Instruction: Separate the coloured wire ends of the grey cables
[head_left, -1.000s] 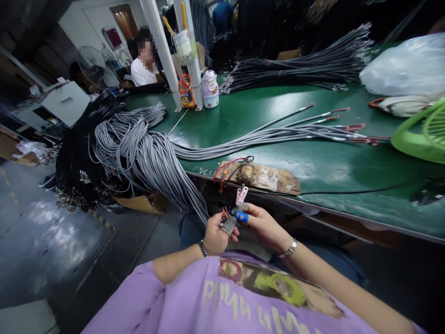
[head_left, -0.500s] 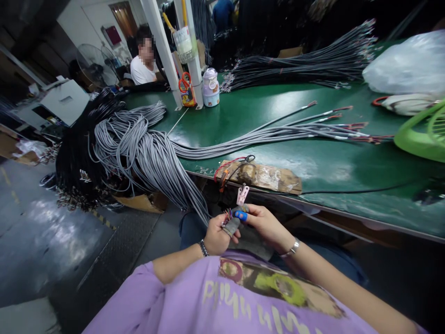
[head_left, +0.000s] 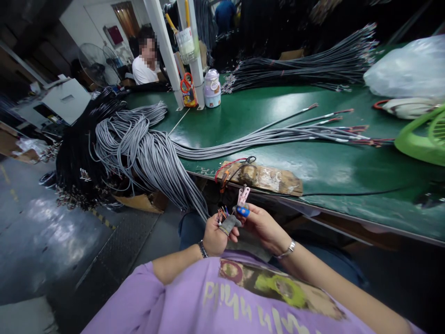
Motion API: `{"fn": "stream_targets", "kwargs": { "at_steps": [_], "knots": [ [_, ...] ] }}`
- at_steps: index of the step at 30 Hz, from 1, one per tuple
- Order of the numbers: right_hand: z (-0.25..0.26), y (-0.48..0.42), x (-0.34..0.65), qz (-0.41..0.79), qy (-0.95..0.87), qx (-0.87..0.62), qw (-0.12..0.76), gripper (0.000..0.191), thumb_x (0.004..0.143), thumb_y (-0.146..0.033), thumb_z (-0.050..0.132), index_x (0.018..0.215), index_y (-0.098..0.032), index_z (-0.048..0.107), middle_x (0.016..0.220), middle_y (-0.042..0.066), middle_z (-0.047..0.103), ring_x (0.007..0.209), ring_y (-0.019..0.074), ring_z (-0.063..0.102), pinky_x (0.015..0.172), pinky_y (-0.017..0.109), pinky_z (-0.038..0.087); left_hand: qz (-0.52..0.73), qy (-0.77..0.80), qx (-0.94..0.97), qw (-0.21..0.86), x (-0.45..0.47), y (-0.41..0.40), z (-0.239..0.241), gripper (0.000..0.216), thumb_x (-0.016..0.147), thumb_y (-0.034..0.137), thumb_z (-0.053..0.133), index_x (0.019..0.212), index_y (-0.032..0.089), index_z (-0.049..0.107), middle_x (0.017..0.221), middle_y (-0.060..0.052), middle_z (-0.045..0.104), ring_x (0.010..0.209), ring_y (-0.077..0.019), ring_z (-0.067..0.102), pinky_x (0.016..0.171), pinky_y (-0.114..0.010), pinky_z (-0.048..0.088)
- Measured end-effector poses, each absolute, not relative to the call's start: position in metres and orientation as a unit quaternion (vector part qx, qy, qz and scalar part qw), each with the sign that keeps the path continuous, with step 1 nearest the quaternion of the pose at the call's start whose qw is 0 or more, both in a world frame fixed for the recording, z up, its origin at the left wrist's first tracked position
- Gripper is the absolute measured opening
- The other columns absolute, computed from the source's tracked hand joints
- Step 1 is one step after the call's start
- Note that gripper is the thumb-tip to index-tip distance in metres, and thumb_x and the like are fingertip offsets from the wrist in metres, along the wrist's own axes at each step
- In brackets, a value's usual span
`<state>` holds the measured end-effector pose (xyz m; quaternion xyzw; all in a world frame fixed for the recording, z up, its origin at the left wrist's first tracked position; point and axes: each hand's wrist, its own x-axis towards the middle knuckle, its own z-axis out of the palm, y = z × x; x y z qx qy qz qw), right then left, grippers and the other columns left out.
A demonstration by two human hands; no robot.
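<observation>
My left hand is closed around a bunch of thin coloured wires, whose ends fan out above the fingers. A grey cloth cover sits over its thumb. Close by on the right, my right hand is pinched, with a blue wrap on the thumb; what lies between its fingertips is too small to make out. Just above those fingertips, a pink clip-like piece stands at the table edge. Grey cables hang off the table toward my lap beside the left hand.
Grey cables lie along the green table, with stripped ends at right. A worn wooden block with red and black leads sits at the front edge. A green basket-like object is at right. Across the table, a person sits.
My hands have moved slightly apart. The coloured wires now stand spread above my left hand, and my right fingertips have drawn away from them.
</observation>
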<state>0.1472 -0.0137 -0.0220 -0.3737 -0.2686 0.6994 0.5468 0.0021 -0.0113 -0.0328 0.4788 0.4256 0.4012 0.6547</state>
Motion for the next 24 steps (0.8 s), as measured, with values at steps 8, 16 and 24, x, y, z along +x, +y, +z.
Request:
{"fn": "stream_targets", "kwargs": {
  "at_steps": [8, 16, 24],
  "knots": [
    [-0.014, -0.019, 0.145, 0.732, -0.321, -0.325, 0.505, 0.027, 0.073, -0.039, 0.074, 0.074, -0.018, 0.057, 0.058, -0.001, 0.058, 0.051, 0.0141, 0.055, 0.054, 0.029, 0.038, 0.399, 0.411, 0.492, 0.656, 0.001, -0.012, -0.034, 0.051, 0.073, 0.064, 0.062, 0.071, 0.014, 0.058, 0.054, -0.001, 0.060, 0.039, -0.0078, 0.052, 0.037, -0.018, 0.034],
    [-0.022, -0.012, 0.149, 0.700, -0.266, -0.379, 0.543, 0.026, 0.071, -0.038, 0.075, 0.067, -0.019, 0.058, 0.058, -0.003, 0.055, 0.052, 0.0105, 0.051, 0.055, 0.025, 0.041, 0.409, 0.425, 0.462, 0.662, 0.003, -0.011, -0.024, 0.048, 0.070, 0.061, 0.067, 0.074, 0.013, 0.061, 0.054, -0.001, 0.061, 0.038, -0.0081, 0.052, 0.037, -0.019, 0.035],
    [-0.012, 0.012, 0.156, 0.730, -0.160, -0.366, 0.554, 0.035, 0.080, -0.056, 0.062, 0.081, -0.021, 0.070, 0.073, 0.003, 0.066, 0.064, 0.0152, 0.059, 0.059, 0.027, 0.048, 0.431, 0.407, 0.424, 0.684, 0.019, -0.007, -0.007, 0.046, 0.069, 0.058, 0.069, 0.072, 0.013, 0.060, 0.051, 0.001, 0.058, 0.035, -0.0070, 0.049, 0.034, -0.017, 0.030]
  ]
}}
